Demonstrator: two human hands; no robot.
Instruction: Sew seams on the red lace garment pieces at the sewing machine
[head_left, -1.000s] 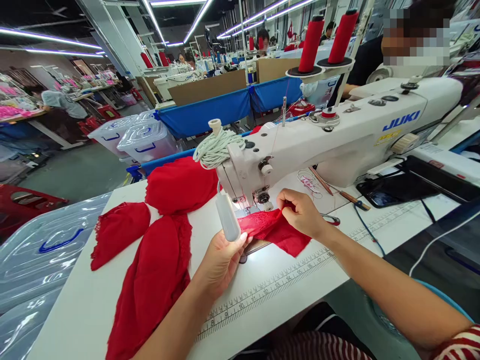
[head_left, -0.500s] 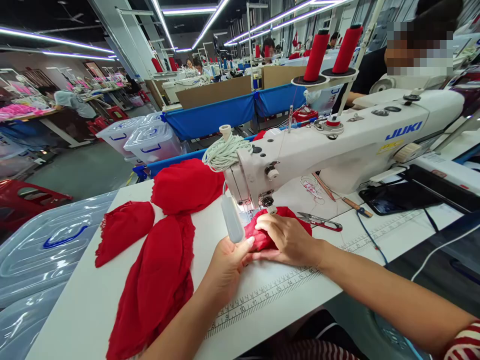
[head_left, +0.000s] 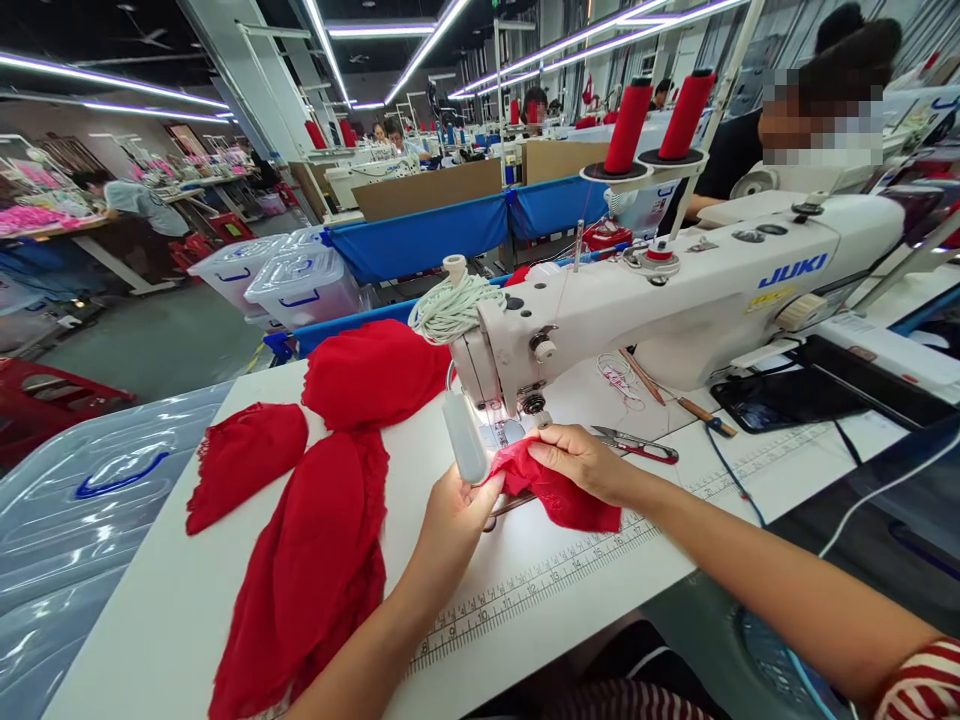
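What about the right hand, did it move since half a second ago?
Yes. Judged against the sewing machine, the right hand moved a little right, away from the left hand.

Red cloth [head_left: 576,502] (rather crumpled), unevenly folded

Blue "JUKI" [head_left: 793,270] on the sewing machine [head_left: 660,300], 8 to 17 along the ruler [head_left: 544,588]

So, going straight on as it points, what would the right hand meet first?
Past the red cloth it holds, the right hand would likely meet the sewing machine's needle end; depth is unclear.
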